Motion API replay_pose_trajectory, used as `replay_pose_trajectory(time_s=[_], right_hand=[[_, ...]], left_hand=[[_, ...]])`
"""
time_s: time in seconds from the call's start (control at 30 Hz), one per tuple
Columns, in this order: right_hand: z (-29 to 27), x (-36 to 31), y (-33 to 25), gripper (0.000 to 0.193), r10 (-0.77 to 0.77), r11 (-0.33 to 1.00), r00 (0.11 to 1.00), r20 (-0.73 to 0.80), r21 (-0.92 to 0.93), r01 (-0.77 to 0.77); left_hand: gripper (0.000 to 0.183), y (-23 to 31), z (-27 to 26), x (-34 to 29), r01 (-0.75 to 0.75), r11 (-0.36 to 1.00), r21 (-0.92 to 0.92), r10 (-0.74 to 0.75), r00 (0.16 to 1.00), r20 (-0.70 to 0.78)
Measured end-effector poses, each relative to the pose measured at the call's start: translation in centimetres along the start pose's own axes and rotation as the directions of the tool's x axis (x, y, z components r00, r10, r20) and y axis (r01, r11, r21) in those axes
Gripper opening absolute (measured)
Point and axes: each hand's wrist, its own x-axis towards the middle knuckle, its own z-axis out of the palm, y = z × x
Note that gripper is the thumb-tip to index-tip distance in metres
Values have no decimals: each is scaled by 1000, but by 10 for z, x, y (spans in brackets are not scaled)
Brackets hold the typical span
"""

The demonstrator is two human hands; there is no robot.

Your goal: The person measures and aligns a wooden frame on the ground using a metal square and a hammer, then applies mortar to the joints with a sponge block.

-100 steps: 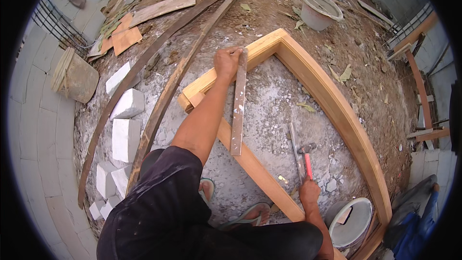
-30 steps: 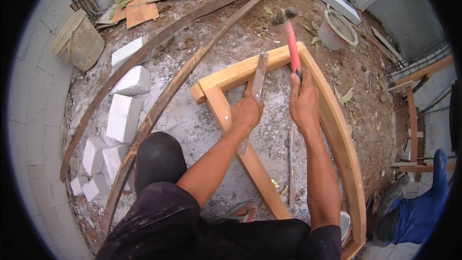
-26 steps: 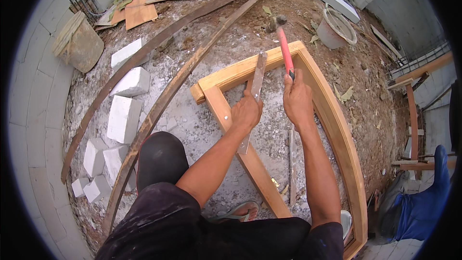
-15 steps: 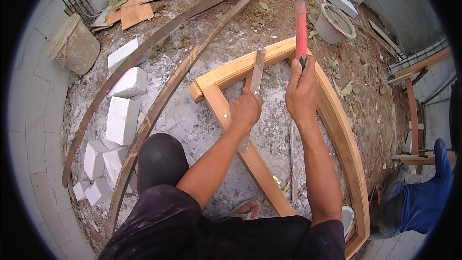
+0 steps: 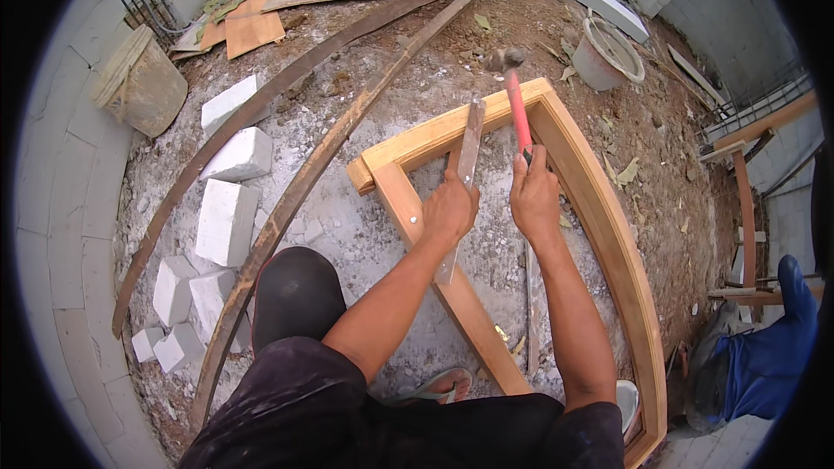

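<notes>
Red-handled, metal-headed hammer (image 5: 519, 113) has been lowered toward the angled tan-wood frame (image 5: 608, 226) (mid-stroke, apparently), clenched in right hand (image 5: 536, 197); flat brown strip (image 5: 473, 139) is clasped in left hand (image 5: 449, 208).

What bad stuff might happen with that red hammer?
The hammer, held in the right hand, might hit the left hand, since that grips the flat strip close by. The strip might slip against the wooden frame. A dropped hammer could hurt the foot, which has bare skin showing.
</notes>
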Motion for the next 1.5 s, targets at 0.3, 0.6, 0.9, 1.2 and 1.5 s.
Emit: replay_pose_trajectory(time_s=[0.3, 0.6, 0.9, 1.2, 1.5], right_hand=[[-27, 5, -48, 21, 33, 943, 982, -184, 330, 30], [-22, 12, -38, 24, 74, 991, 997, -11, 111, -73], [16, -1, 20, 24, -33, 999, 996, -88, 10, 34], [-15, 11, -27, 25, -63, 927, 925, -374, 322, 194], [-39, 12, -54, 30, 105, 939, 985, -137, 340, -53]], left_hand=[[46, 0, -5, -6, -52, 997, 61, 56, 996, -74], [49, -12, -5, -3, -76, 994, 83, 84, 992, -93], [47, -3, 2, 0, -114, 989, 99, 125, 986, -110], [47, 3, -1, -4, -51, 997, 55, 54, 997, -57], [47, -14, 1, 0, -66, 992, 110, 80, 989, -121]])
